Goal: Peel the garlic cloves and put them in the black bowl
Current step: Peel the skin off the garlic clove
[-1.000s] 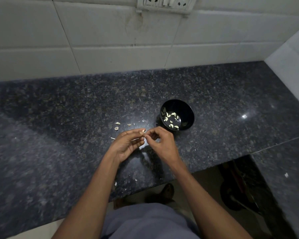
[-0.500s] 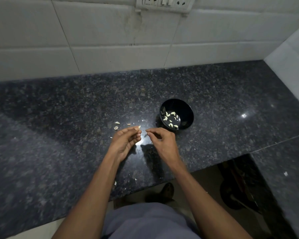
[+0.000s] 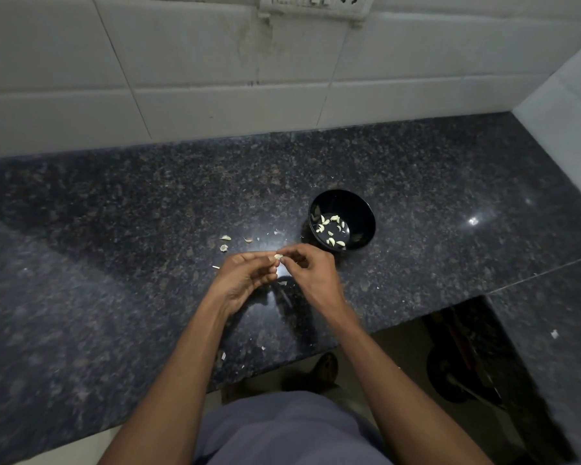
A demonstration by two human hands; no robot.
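Dark bench (image 3: 114, 229) carries the bowl (image 3: 366, 209); just beside it both hands, apart a moment ago, rejoin, left hand (image 3: 245, 280) and right hand (image 3: 311, 273) pinching one garlic clove (image 3: 278, 256), so peeling resumes.

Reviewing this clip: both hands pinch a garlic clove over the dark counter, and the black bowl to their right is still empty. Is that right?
Not quite. In the head view the black bowl already holds several peeled cloves. The rest stands: the left hand and right hand both pinch a garlic clove over the dark counter.
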